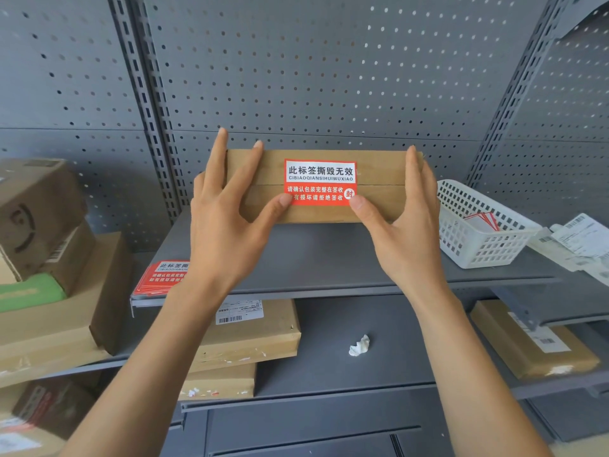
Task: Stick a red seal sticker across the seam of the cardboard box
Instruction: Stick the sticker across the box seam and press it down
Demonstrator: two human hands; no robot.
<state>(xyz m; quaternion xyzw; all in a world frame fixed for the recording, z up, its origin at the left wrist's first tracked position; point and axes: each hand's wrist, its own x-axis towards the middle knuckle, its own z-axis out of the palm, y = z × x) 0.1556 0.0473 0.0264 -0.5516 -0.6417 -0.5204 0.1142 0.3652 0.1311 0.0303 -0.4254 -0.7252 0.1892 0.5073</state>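
A flat cardboard box (379, 173) stands on the grey shelf (329, 258), its seamed face towards me. A red and white seal sticker (319, 181) lies across the horizontal seam at the middle. My left hand (227, 219) grips the box's left end, fingers spread over the face, thumb tip on the sticker's lower left corner. My right hand (405, 225) holds the right end, its thumb pressing the sticker's lower right corner.
A stack of red seal stickers (164, 275) lies on the shelf's left front edge. A white plastic basket (478, 239) with more stickers stands to the right, paper labels (580, 239) beyond it. Cardboard parcels (49, 242) fill the left and lower shelves; crumpled paper (360, 346) lies below.
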